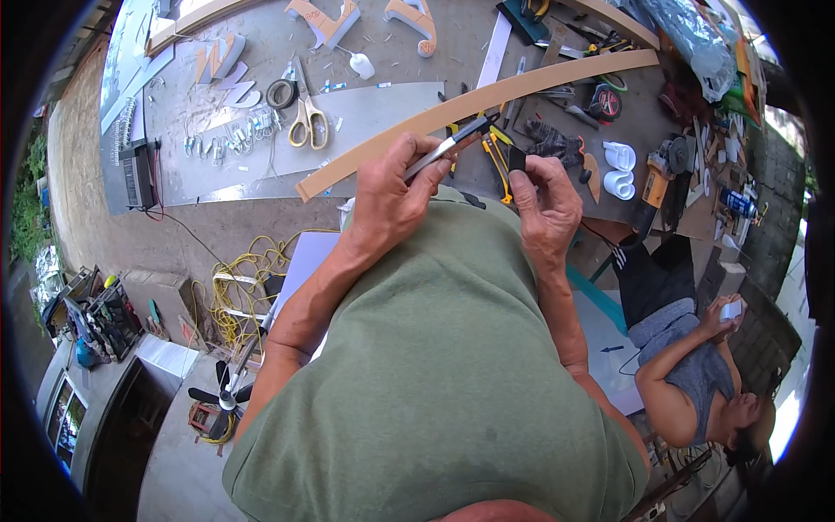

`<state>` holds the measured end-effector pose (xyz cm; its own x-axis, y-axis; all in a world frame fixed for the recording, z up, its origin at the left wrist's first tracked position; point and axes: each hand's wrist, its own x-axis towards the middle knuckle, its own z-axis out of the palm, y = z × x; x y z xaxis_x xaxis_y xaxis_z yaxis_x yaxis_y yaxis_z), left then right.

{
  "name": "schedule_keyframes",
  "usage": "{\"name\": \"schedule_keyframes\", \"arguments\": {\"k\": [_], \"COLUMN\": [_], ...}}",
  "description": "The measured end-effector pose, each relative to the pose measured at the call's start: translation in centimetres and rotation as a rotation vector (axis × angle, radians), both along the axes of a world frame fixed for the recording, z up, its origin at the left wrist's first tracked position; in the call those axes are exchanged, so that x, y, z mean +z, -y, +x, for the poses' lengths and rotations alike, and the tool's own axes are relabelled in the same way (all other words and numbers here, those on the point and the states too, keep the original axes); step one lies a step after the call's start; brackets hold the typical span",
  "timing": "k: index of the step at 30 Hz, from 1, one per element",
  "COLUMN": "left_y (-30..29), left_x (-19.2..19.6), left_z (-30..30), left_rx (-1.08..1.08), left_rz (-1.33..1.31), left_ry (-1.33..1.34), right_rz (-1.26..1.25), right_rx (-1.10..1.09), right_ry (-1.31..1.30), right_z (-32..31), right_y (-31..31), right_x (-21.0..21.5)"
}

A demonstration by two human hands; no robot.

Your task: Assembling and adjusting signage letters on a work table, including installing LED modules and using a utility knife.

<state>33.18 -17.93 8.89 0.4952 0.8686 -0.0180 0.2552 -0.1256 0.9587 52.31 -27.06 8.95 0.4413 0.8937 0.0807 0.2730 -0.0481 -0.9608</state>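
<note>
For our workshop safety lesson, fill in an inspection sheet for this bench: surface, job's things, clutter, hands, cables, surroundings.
Surface: grey worktable, dusty, crowded.
Job's things: slim black-and-silver utility knife; small black rectangular piece.
Clutter: yellow-handled scissors, long curved tan wooden strip, white tape rolls, dark work glove.
Hands: left hand holds the knife; right hand pinches the black piece.
Cables: yellow coiled cord below the bench.
Surroundings: seated person to the right; small black fan.
</note>
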Motion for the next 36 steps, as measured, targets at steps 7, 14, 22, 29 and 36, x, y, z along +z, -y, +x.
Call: {"name": "schedule_keyframes", "arguments": {"k": [7, 14, 22, 29, 36], "left_y": [-0.6, 0.1, 0.0, 0.1, 0.1], "left_x": [0.7, 0.0, 0.2, -0.3, -0.7], "left_z": [-0.1, 0.1, 0.0, 0.0, 0.0], "left_rx": [0.012, 0.009, 0.049, 0.033, 0.026], "left_rz": [-0.695, -0.543, -0.529, -0.467, -0.443], "left_ry": [0.216, 0.133, 0.099, 0.088, 0.062], "right_rz": [0.036, 0.15, 0.168, 0.164, 0.146], "right_rx": [0.121, 0.194, 0.238, 0.243, 0.258], "right_ry": [0.393, 0.527, 0.568, 0.57, 0.574], "right_z": [-1.5, -1.8, -2.1, -2.3, -2.2], "right_y": [-1.5, -1.9, -2.2, -2.4, -2.3], "right_x": [0.9, 0.7, 0.6, 0.4, 0.3]}}
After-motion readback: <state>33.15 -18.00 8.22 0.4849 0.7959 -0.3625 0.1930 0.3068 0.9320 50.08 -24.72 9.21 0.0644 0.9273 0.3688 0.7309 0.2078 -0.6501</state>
